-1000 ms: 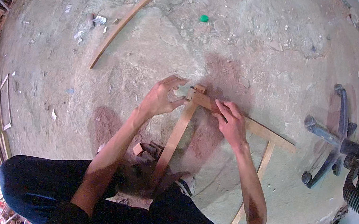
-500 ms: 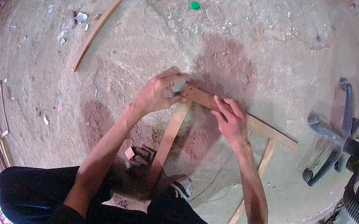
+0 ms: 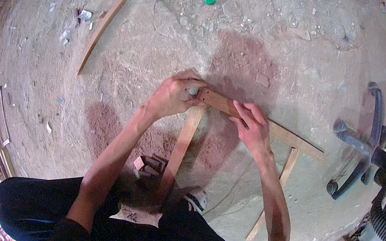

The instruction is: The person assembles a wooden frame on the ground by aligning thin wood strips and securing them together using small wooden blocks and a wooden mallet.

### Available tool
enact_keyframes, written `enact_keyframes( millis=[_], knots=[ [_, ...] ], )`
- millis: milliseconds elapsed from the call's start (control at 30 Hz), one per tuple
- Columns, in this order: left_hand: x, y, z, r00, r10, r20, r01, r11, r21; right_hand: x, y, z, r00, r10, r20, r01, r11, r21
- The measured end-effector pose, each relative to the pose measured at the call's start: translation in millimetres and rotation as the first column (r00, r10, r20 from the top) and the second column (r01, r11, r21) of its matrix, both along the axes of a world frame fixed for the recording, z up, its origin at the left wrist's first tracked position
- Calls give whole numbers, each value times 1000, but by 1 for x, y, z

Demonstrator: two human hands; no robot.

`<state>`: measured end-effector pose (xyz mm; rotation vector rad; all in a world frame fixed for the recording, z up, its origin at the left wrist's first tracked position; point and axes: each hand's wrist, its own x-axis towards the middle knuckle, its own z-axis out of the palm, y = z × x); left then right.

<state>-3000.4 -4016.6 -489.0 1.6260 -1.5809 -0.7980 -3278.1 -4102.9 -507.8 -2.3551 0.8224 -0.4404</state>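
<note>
A wooden bar (image 3: pixel 219 102) with small dark holes near its left end runs across the middle, slanting down to the right. Two wooden strips meet it from below: a left strip (image 3: pixel 182 144) that leads toward me and a thinner right strip (image 3: pixel 273 194). My left hand (image 3: pixel 169 96) curls round the bar's left end, thumb below and fingers above; a pale patch between them is unclear. My right hand (image 3: pixel 253 128) pinches the bar further right, fingers on top and thumb at its near edge.
A long wooden strip (image 3: pixel 113 13) lies at the far left, and a green cap (image 3: pixel 210 0) at the back. Small wood blocks (image 3: pixel 149 165) sit near my legs. A dark chair base (image 3: pixel 367 143) stands at the right. Rubble and scraps dot the floor.
My right hand has shifted slightly to the right along with the bar's far end. The left hand keeps its hold at the left end. The view has moved a little.
</note>
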Motion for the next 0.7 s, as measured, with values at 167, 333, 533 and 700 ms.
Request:
enact_keyframes(
  millis=[167,333,533,700],
  knots=[
    [0,5,1,999,0,35,0,1000,1,1,3,3,999,10,50,-11,1000,21],
    [0,7,4,1000,-12,28,12,1000,27,1,1,2,1000,27,4,-27,999,-42],
    [1,5,1,999,-15,45,12,997,72,3,0,2,1000,3,2,-3,1000,29],
    [-1,3,4,999,4,49,-7,999,49,4,-1,4,1000,-2,-14,3,998,68]
  ],
)
